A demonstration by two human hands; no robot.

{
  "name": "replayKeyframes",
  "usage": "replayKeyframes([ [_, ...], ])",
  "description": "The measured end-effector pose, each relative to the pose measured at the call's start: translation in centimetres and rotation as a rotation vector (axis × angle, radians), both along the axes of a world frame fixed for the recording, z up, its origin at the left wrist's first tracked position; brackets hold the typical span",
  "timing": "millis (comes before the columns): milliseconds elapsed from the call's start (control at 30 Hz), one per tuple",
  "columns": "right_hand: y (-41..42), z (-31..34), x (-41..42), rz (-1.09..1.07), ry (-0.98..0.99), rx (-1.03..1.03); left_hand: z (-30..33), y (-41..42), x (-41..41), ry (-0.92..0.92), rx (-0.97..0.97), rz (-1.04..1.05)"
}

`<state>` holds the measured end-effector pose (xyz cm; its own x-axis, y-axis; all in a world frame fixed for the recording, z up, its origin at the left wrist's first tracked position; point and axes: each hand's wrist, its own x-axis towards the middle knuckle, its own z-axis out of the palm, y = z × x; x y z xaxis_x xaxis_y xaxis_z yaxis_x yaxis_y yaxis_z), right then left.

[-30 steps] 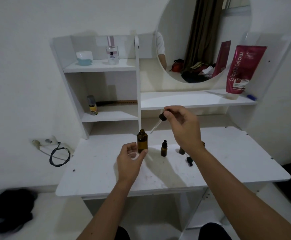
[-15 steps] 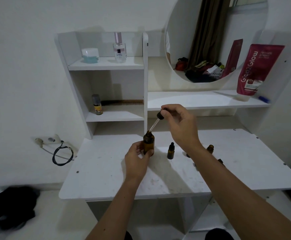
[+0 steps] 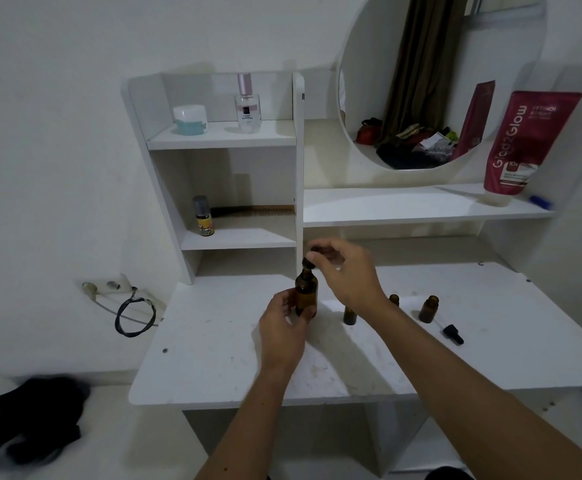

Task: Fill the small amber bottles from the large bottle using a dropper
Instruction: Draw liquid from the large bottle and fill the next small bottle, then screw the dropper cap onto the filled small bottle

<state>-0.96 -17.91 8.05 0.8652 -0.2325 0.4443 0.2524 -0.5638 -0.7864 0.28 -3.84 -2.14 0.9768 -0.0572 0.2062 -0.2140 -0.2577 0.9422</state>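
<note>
The large amber bottle (image 3: 306,295) stands upright on the white table (image 3: 213,358), held at its base by my left hand (image 3: 282,327). My right hand (image 3: 346,271) pinches the black bulb of the dropper (image 3: 308,260), whose glass tube is down inside the bottle's neck. Three small amber bottles stand to the right: one (image 3: 350,316) partly behind my right wrist, one (image 3: 394,299) just beyond the wrist, one open (image 3: 428,309) farther right. A second black dropper cap (image 3: 452,333) lies flat on the table beside them.
White shelves rise behind the table with a blue jar (image 3: 190,120), a perfume bottle (image 3: 247,105), a small spray can (image 3: 203,216) and a comb (image 3: 253,211). A round mirror (image 3: 438,81) and a red tube (image 3: 521,143) stand at back right. A cable (image 3: 133,315) hangs left.
My right hand lowered the dropper from tilted above the large bottle's mouth until its tube went down into the neck. My left hand kept hold of the bottle. The camera shifted left.
</note>
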Motion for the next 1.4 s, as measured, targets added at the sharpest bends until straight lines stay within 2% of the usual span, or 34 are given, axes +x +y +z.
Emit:
replayKeyframes([
  [467, -0.4, -2.1, 0.1, 0.052, 0.033, -0.068, 0.0, -0.3, 0.1, 0.021, 0.051, 0.025],
  [733, -2.5, -2.1, -3.3, -0.073, -0.085, -0.102, 0.0, -0.1, -0.3, 0.021, 0.039, 0.021],
  [900, -5.6, -3.2, -8.3, -0.208, -0.111, -0.044, 0.4, 0.1, -1.2, 0.026, 0.022, 0.076],
  [1033, -8.2, -5.3, -12.3, -0.316, -0.011, 0.035, 0.5, -0.1, -2.8, -0.005, -0.034, 0.122],
  [1133, -9.3, -7.8, -13.7, -0.424, 0.045, 0.001, 0.6, -1.4, -5.0, -0.046, -0.037, 0.106],
  [1300, -8.6, -10.0, -13.8, -0.523, 0.279, -0.070, 0.2, -4.8, -8.1, -0.072, 0.076, -0.088],
  [1400, -8.1, -10.7, -13.6, -0.541, 0.295, -0.168, -0.1, -6.6, -9.0, -0.093, 0.090, -0.192],
])
